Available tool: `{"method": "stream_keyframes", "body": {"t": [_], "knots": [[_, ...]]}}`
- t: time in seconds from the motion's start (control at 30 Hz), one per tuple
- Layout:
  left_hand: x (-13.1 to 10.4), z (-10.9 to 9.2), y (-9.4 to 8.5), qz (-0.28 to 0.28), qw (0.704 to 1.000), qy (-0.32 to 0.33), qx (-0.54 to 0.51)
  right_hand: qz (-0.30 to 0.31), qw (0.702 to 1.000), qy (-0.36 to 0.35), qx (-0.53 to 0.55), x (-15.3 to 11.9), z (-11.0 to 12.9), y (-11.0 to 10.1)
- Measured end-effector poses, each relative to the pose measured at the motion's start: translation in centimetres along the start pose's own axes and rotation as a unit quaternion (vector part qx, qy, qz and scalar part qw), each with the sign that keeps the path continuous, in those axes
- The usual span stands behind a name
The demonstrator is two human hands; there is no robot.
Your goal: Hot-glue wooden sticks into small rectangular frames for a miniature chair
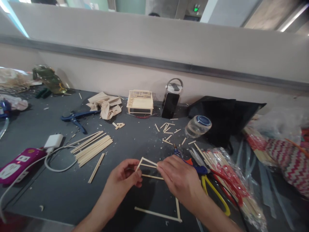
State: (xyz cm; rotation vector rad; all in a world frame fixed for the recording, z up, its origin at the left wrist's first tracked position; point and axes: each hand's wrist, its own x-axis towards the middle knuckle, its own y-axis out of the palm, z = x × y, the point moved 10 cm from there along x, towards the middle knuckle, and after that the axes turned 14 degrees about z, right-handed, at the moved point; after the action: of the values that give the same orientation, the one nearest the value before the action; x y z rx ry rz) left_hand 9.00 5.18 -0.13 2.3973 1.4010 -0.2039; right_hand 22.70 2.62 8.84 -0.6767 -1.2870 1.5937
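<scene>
Several sticks (149,161) pinched by left hand (123,177) and right hand (180,177), some ends hidden

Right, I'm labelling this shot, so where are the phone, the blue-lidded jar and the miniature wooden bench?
Phone (170,105), head view: middle of its dark screen.
Blue-lidded jar (195,127), head view: clear body.
Miniature wooden bench (141,103), head view: seat.

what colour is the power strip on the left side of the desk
The power strip is purple, best seen in the head view.

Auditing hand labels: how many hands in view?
2. Left hand and right hand, both front and center, fingers on pale joined sticks between them.
</scene>
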Motion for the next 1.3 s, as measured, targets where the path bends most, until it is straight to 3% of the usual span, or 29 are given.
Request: {"method": "stream_keyframes", "body": {"t": [0.37,0.53,0.8,1.3], "knots": [[1.2,0.0,-2.6,-0.044,0.983,0.014,0.175,0.057,0.998,0.020,-0.036,2.4,-1.7,3.1],[1.8,-0.2,-3.2,-0.060,0.953,0.023,0.294,0.059,0.997,0.024,-0.043,3.2,-2.5,3.9],[2.9,-1.9,-2.8,-0.063,0.893,0.061,0.442,0.070,0.996,0.031,-0.051,4.6,-3.2,5.0],[4.0,-1.7,-2.2,-0.043,0.848,0.031,0.527,0.089,0.993,0.037,-0.064,5.5,-3.9,5.8]]}}
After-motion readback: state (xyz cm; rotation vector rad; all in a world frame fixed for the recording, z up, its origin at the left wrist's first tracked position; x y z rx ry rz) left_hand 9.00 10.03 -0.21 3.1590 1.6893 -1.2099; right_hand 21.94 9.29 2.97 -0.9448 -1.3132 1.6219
